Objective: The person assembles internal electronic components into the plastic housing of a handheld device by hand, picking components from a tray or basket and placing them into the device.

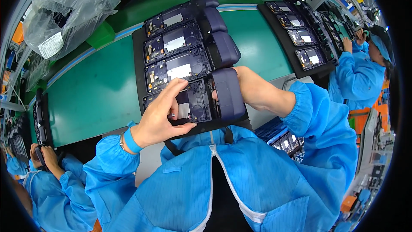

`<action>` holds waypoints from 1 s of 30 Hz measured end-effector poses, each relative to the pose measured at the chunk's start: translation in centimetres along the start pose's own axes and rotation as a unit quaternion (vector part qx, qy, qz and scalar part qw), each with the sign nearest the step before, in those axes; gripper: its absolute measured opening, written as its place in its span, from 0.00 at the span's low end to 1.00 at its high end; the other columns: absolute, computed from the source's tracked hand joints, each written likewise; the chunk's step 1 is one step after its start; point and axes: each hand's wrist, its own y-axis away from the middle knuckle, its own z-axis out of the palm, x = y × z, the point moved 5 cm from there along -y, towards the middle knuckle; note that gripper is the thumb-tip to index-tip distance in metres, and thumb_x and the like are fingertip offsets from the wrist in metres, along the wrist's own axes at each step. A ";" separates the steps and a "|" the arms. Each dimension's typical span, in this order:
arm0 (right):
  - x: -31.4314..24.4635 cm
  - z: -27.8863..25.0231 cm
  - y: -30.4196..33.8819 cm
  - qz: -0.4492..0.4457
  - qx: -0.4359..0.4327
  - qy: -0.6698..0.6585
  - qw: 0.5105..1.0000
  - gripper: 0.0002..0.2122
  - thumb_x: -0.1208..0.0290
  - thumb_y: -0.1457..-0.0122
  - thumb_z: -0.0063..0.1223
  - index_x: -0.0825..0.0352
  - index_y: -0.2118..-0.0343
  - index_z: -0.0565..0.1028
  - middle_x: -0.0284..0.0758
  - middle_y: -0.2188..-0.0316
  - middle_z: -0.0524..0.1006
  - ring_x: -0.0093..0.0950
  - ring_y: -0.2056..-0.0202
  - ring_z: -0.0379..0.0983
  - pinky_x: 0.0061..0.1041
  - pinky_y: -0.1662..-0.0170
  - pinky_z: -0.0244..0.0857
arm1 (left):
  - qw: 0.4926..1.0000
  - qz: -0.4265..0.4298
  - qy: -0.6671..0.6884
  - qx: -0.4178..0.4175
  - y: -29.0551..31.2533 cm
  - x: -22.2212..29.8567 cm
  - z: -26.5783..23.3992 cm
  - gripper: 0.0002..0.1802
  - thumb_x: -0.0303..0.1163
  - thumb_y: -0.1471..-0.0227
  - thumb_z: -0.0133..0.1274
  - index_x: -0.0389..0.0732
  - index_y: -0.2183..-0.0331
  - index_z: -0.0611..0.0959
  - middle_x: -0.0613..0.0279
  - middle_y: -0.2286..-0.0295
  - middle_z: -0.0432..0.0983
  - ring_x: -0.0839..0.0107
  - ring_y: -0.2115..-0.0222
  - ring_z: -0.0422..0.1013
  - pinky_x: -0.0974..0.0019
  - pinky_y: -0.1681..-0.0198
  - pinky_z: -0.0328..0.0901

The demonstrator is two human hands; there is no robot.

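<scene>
Nearest my body, an opened dark handheld device lies on a black mat, with its inner frame and a pale panel exposed. My left hand spans it from the left, index finger on the far edge and thumb on the near edge. At the device's right end sits a bulky dark-blue housing. My right hand is wrapped round this housing from the right; a fingertip shows in the gap between housing and frame, and the other fingers are hidden.
Similar opened devices lie in a row beyond, on a green bench. Another black tray of devices stands at the right. A clear plastic bag hangs at the upper left. Co-workers in blue sit left and right.
</scene>
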 end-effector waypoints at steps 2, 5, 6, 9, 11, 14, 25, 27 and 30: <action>0.3 -0.2 -0.2 0.019 0.003 -0.027 0.999 0.08 0.78 0.52 0.57 0.73 0.69 0.73 0.34 0.72 0.75 0.19 0.72 0.71 0.18 0.70 0.66 | 1.000 -0.010 -0.008 -0.002 0.0 0.3 -0.2 0.47 0.25 0.72 0.65 0.37 0.48 0.61 0.49 0.49 0.57 0.76 0.84 0.60 0.75 0.77 0.63; 0.8 -0.4 -0.5 0.064 0.021 -0.101 0.993 0.05 0.79 0.51 0.54 0.73 0.70 0.74 0.36 0.72 0.76 0.21 0.72 0.72 0.19 0.70 0.67 | 1.000 -0.002 -0.001 -0.009 0.0 0.4 -0.1 0.47 0.25 0.72 0.65 0.37 0.48 0.61 0.49 0.49 0.57 0.76 0.84 0.60 0.75 0.77 0.63; 0.5 -0.3 -0.4 0.061 0.022 -0.091 0.994 0.05 0.79 0.50 0.55 0.73 0.71 0.75 0.35 0.74 0.76 0.21 0.73 0.72 0.18 0.70 0.67 | 1.000 -0.004 0.000 -0.010 0.0 0.3 0.0 0.47 0.25 0.72 0.65 0.37 0.48 0.61 0.49 0.49 0.57 0.76 0.84 0.60 0.75 0.77 0.63; -0.2 0.0 -0.2 0.043 0.027 -0.062 0.997 0.04 0.78 0.50 0.54 0.73 0.72 0.75 0.35 0.75 0.76 0.20 0.75 0.72 0.18 0.71 0.67 | 1.000 -0.006 0.008 -0.017 -0.1 0.1 0.2 0.47 0.24 0.72 0.65 0.37 0.48 0.60 0.49 0.49 0.57 0.77 0.84 0.60 0.75 0.78 0.63; -0.4 -0.1 -0.4 0.023 0.029 -0.041 0.998 0.04 0.78 0.49 0.53 0.73 0.72 0.75 0.35 0.75 0.76 0.20 0.75 0.72 0.17 0.72 0.67 | 0.999 -0.025 0.019 -0.021 -0.3 -0.3 0.2 0.47 0.24 0.72 0.65 0.38 0.48 0.60 0.49 0.49 0.57 0.76 0.84 0.60 0.74 0.78 0.63; 0.0 -0.5 -0.7 0.019 0.030 -0.038 0.999 0.04 0.78 0.48 0.51 0.73 0.72 0.75 0.35 0.76 0.75 0.21 0.76 0.72 0.18 0.73 0.67 | 0.999 -0.043 0.015 -0.029 -0.3 -0.3 0.3 0.47 0.24 0.72 0.65 0.38 0.48 0.61 0.50 0.50 0.57 0.76 0.83 0.60 0.74 0.78 0.63; -1.7 -4.7 4.2 -0.037 0.103 0.033 0.993 0.12 0.78 0.46 0.46 0.77 0.59 0.70 0.39 0.70 0.76 0.22 0.74 0.73 0.19 0.71 0.70 | 0.997 -0.044 0.011 -0.055 -0.9 -0.6 1.1 0.44 0.22 0.71 0.65 0.39 0.49 0.63 0.53 0.49 0.57 0.80 0.82 0.60 0.76 0.76 0.62; -1.1 -5.1 5.1 -0.037 0.104 0.023 0.994 0.11 0.78 0.45 0.47 0.76 0.60 0.70 0.39 0.70 0.76 0.22 0.75 0.73 0.19 0.72 0.70 | 0.997 -0.060 0.014 -0.052 -1.0 -0.3 1.2 0.43 0.22 0.72 0.65 0.39 0.51 0.65 0.53 0.49 0.57 0.79 0.82 0.60 0.76 0.76 0.62; 0.3 -6.3 6.5 -0.039 0.109 0.027 0.993 0.09 0.77 0.45 0.48 0.75 0.62 0.71 0.38 0.70 0.76 0.21 0.75 0.73 0.18 0.72 0.69 | 0.996 -0.051 -0.026 -0.067 -0.9 -0.3 1.3 0.40 0.21 0.73 0.64 0.39 0.53 0.68 0.54 0.49 0.58 0.79 0.82 0.60 0.76 0.77 0.62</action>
